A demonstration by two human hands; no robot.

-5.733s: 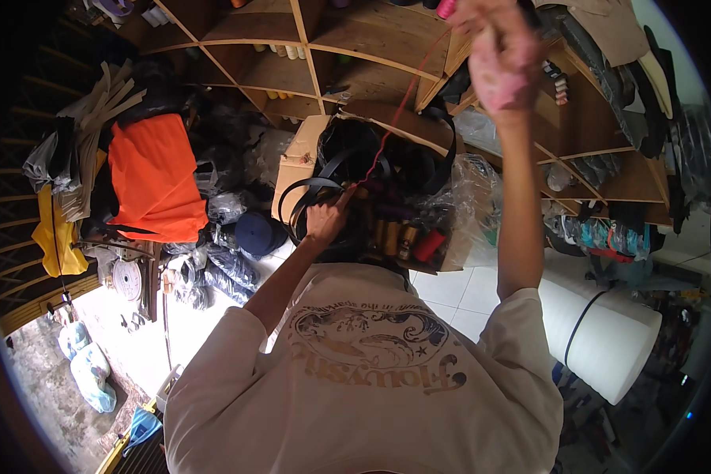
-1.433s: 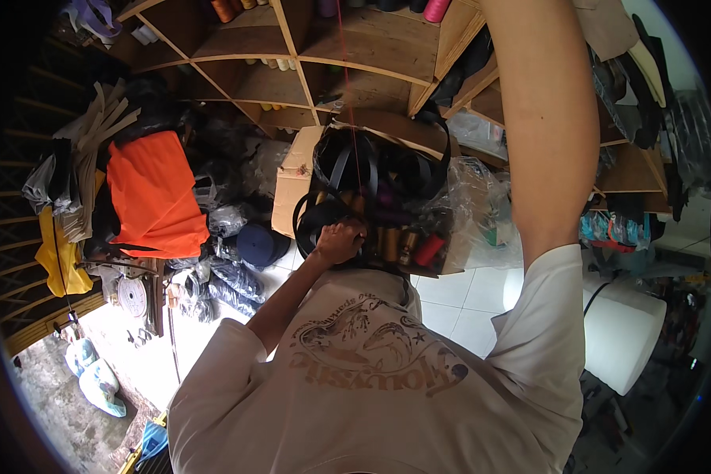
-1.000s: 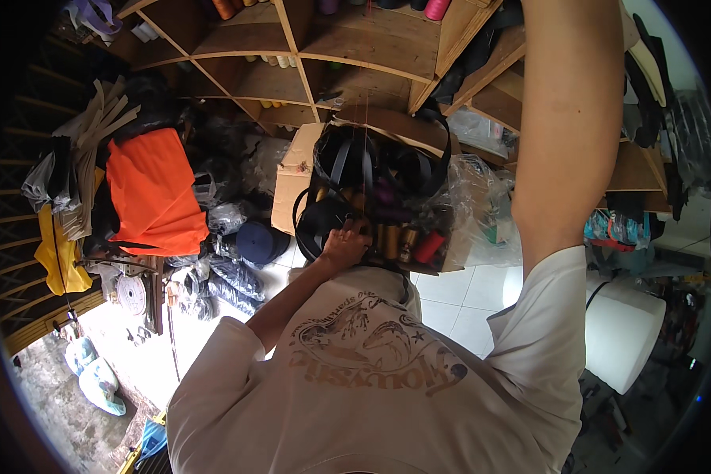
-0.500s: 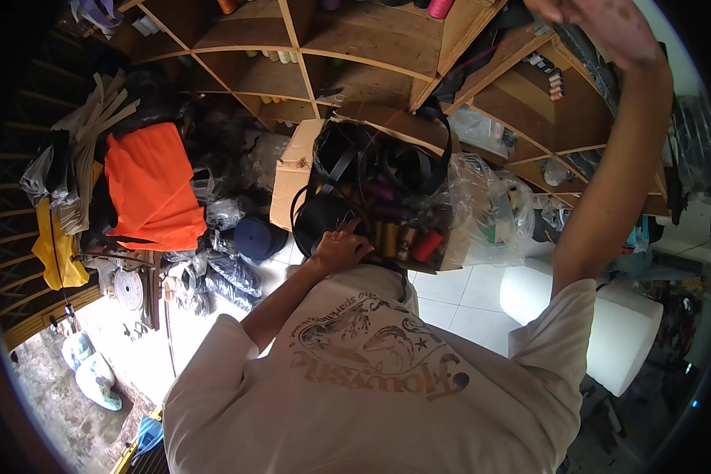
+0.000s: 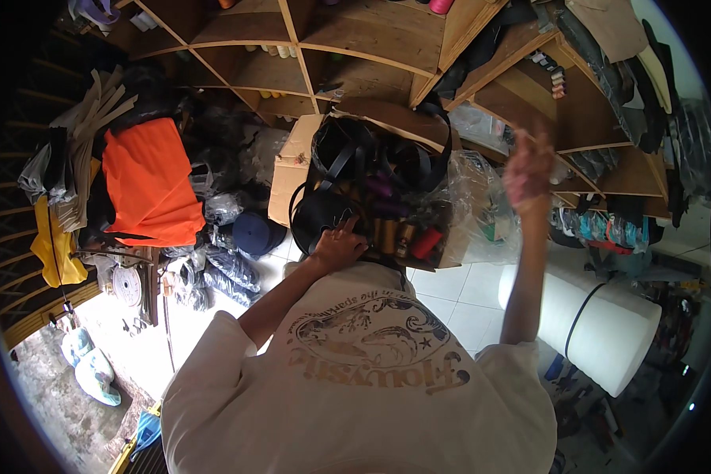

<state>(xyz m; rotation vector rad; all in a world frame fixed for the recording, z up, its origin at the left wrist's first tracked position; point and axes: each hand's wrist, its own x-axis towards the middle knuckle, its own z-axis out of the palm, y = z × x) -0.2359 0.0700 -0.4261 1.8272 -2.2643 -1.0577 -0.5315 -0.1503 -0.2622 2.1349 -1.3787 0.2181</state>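
A cardboard box (image 5: 296,170) stands close in front of me, filled with rolls of black strap (image 5: 344,162) and spools of thread. My left hand (image 5: 338,245) lies with fingers apart on a round black roll (image 5: 316,213) at the box's near left corner. To the right of that hand are a gold thread spool (image 5: 389,235) and a red thread spool (image 5: 426,243). Over on the right, my right hand (image 5: 528,170) is raised near the clear plastic bag (image 5: 482,201) beside the box. Motion smears its fingers, and I make out nothing held in it.
Wooden shelves (image 5: 363,39) with thread spools rise behind the box. An orange cloth (image 5: 152,182) and a dark blue roll (image 5: 258,237) are on the left. A big white roll (image 5: 612,336) lies at the right on the tiled floor (image 5: 442,288).
My right hand has come down from the upper right, leftward toward the box. A beige item now shows on the upper right shelf where it was. My left hand stays almost still.
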